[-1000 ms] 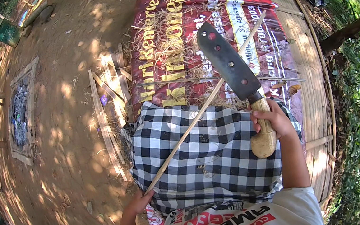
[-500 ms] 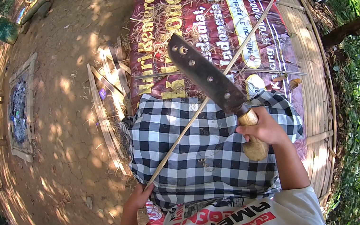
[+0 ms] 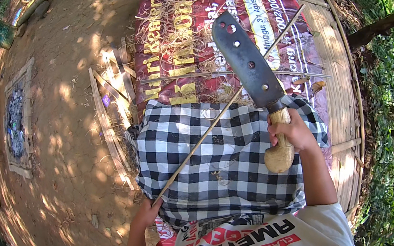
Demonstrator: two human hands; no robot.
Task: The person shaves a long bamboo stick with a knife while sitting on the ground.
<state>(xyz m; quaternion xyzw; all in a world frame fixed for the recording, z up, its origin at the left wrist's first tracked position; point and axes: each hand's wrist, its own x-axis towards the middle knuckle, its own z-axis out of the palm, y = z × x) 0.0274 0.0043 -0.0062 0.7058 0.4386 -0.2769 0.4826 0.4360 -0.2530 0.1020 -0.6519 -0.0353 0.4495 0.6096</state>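
A broad, dark cleaver (image 3: 248, 58) with several holes in its blade points away from me, its pale wooden handle wrapped by my right hand (image 3: 293, 129). Down at the left, my left hand (image 3: 147, 212) is closed on the near end of a long, thin bamboo stick (image 3: 193, 152). The stick slants up to the far right and passes behind the blade. Whether the blade touches it, I cannot tell. A black-and-white checked cloth (image 3: 182, 131) covers my lap beneath both hands.
A dark red printed banner (image 3: 154, 62), strewn with curly shavings (image 3: 186, 30), covers a bamboo platform (image 3: 337, 98). Another thin strip (image 3: 183, 77) lies across it. Split bamboo pieces (image 3: 107, 123) rest at the left beside bare earth. Farther left is a framed ash pit (image 3: 15, 123).
The cleaver has swung to the right and stands more upright, with my right hand slightly farther right. My left hand and the stick's near end have shifted a little left.
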